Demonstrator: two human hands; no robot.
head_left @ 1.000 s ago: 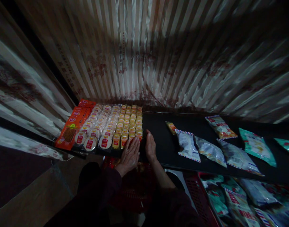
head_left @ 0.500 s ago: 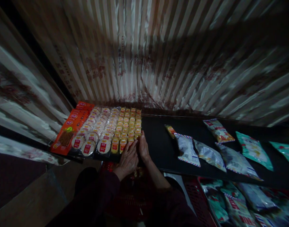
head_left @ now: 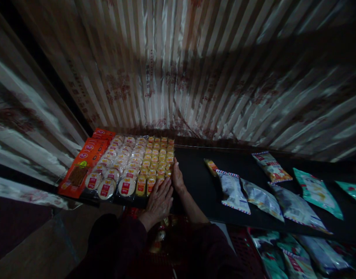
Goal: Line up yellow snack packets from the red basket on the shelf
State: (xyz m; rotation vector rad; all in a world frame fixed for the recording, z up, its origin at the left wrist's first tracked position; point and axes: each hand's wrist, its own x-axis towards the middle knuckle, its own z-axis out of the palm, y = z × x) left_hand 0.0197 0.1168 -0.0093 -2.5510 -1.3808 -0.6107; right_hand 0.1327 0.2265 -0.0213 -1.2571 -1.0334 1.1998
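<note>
Rows of small yellow snack packs [head_left: 159, 159] lie on the black shelf [head_left: 195, 186], next to rows of round white packs with red labels [head_left: 120, 166] and orange packets [head_left: 85, 162] at the far left. My left hand [head_left: 159, 199] lies flat on the near end of the yellow rows, fingers spread. Edge-on against the right side of those rows stands my right hand [head_left: 177, 177], fingers straight and pressed to the packs. Neither hand grips anything.
Silver and white snack bags [head_left: 261, 195] and green bags [head_left: 316, 186] lie along the shelf to the right. A red basket [head_left: 244, 240] with more bags sits below. A striped, shiny curtain [head_left: 180, 77] hangs behind the shelf.
My right hand slid left, closing against the yellow rows and nearer my left hand. The view shifted slightly down and left.
</note>
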